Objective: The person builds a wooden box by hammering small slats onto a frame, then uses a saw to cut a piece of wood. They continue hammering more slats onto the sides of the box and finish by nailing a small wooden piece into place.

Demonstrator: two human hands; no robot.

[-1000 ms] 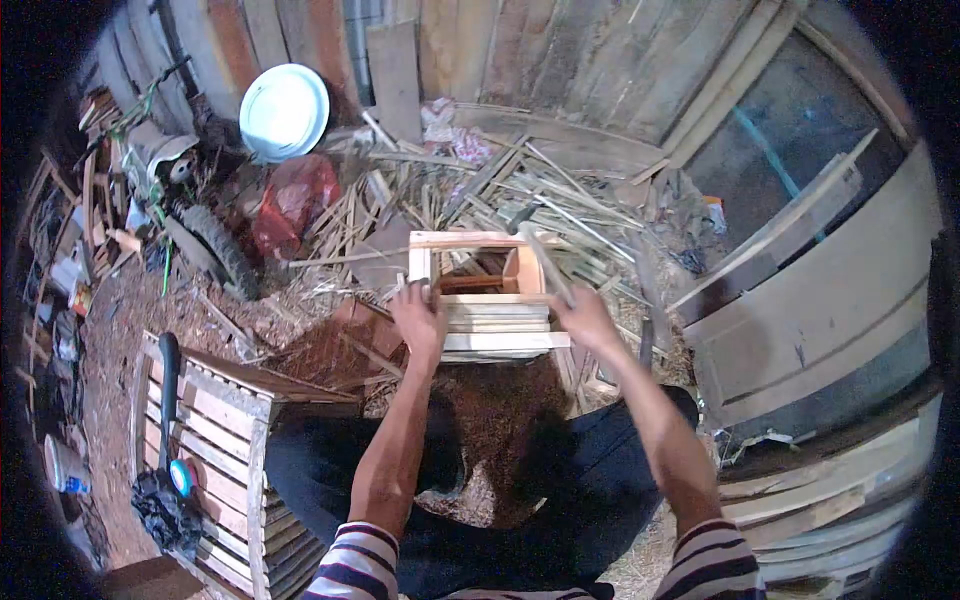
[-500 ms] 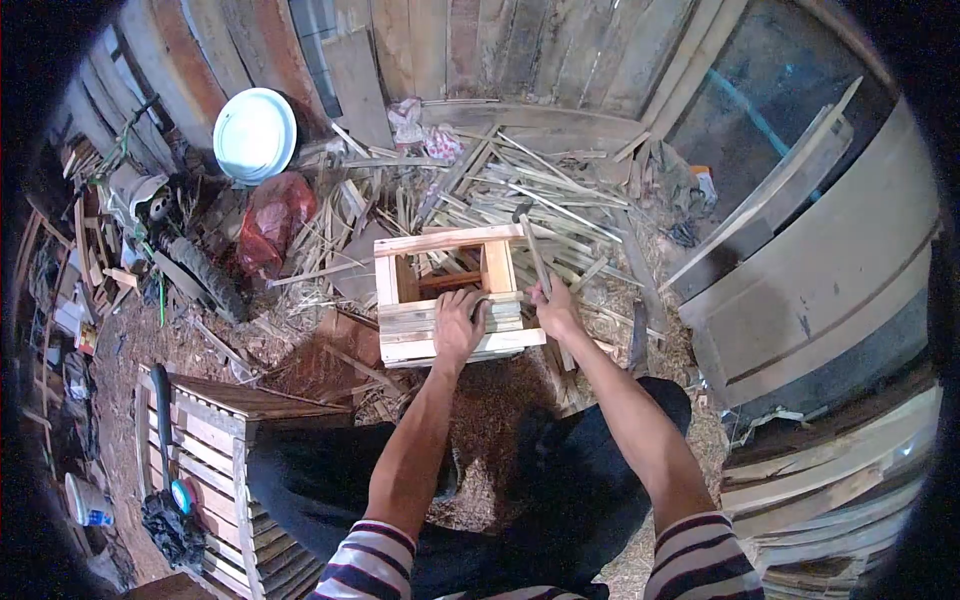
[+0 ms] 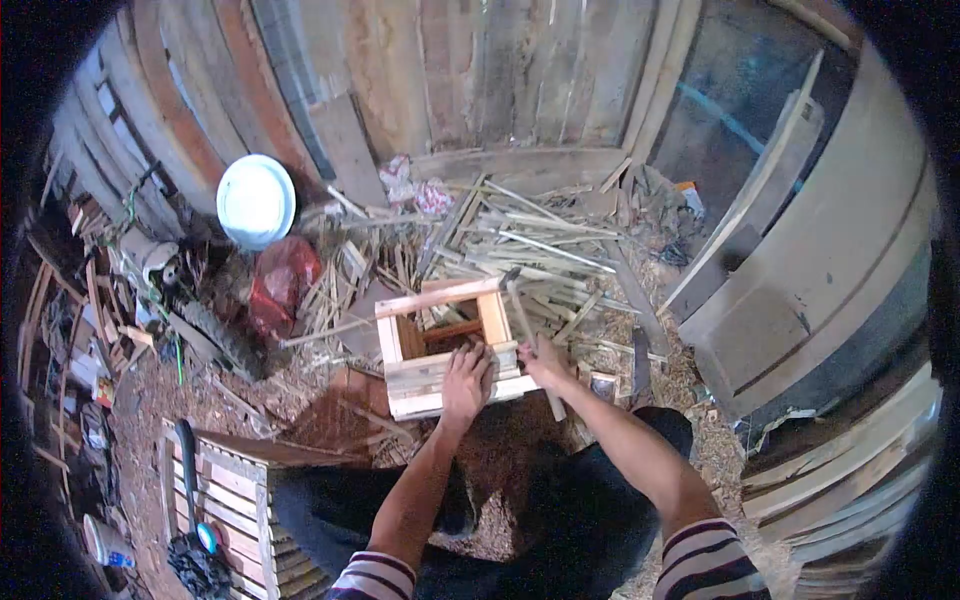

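A small crate of pale wooden slats (image 3: 412, 380) stands between my knees, its upper side partly open onto a reddish-brown inside. My left hand (image 3: 467, 385) lies over the near slats, its fingers curled over the edge of a wooden slat (image 3: 415, 366) beside the opening. My right hand (image 3: 545, 362) is closed around the handle of a hammer (image 3: 520, 305) at the crate's right corner. The hammer's dark head points away from me, and the handle's lower end sticks out below my fist.
Loose wood strips (image 3: 540, 240) are heaped before the plank wall (image 3: 480, 80). A white round basin (image 3: 256, 202) and a red bag (image 3: 283, 285) lie at the left. Nearer stands a slatted crate (image 3: 235, 490). Boards (image 3: 850, 470) are stacked at the right.
The view has tilted upward, so the scene sits lower in it. The crate is turned slightly. My right hand with the hammer has come closer to the crate's right edge.
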